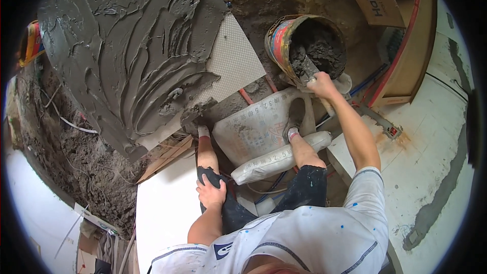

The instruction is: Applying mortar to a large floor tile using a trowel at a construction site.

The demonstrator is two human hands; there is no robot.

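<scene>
My right hand [323, 87] is closed round a trowel. The trowel's flat blade [308, 67] dips into grey wet mortar [324, 53] inside a round bucket [278, 45] with a red and yellow side. Part of the pale handle shows below my fist. My left hand [210, 191] lies over my left knee, fingers spread on the dark shorts, holding nothing. Ahead on the left is a large tile [236, 56], its pale gridded back mostly coated with ridged grey mortar [137, 45]. One corner of the grid is bare.
A cement sack [253, 127] lies under my feet, a rolled part nearest me. Rough soil [101, 177] and thin cables border the tile on the left. A cardboard box [373, 0] and a wooden panel [406, 78] stand right of the bucket. Pipes [245, 96] run by the sack.
</scene>
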